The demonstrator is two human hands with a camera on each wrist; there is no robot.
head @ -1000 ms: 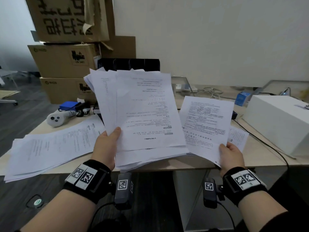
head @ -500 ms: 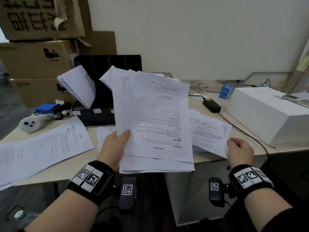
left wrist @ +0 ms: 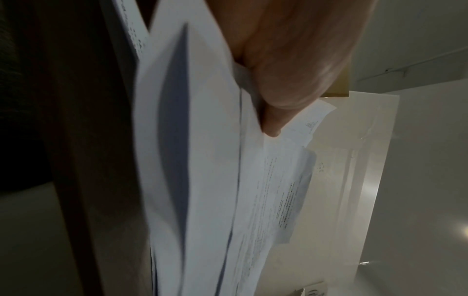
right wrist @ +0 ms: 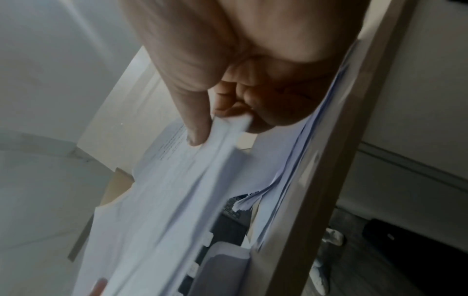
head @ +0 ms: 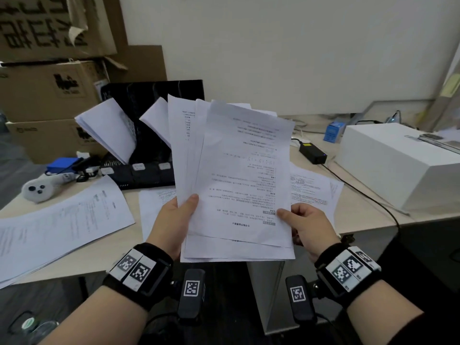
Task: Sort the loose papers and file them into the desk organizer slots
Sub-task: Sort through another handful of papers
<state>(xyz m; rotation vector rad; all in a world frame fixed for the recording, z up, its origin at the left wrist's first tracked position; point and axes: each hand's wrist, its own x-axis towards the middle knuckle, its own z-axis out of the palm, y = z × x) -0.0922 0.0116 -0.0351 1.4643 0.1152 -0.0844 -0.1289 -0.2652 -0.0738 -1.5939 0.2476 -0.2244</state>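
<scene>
Fingers of the left hand (head: 171, 221) and the right hand (head: 307, 226) pinch a fanned stack of papers (head: 239, 175), held upright above the desk (head: 368, 220) edge, hiding part of the black organizer (head: 149, 135) at 11 o'clock. Cardboard boxes (head: 47, 88) stand at 10, white box (head: 403, 168) at 2, loose sheets (head: 57, 227) at 9. Print unreadable.

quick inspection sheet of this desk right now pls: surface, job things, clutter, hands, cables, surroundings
surface: light wood desk, loose sheets lying on it
job's things: fanned paper stack held up; black organizer behind, papers already in one slot
clutter: white box, grey controller, small blue box
grippers: left hand and right hand both grip the stack's lower edge
cables: power adapter, cord running off the desk edge
surroundings: cardboard boxes at left, white wall
</scene>
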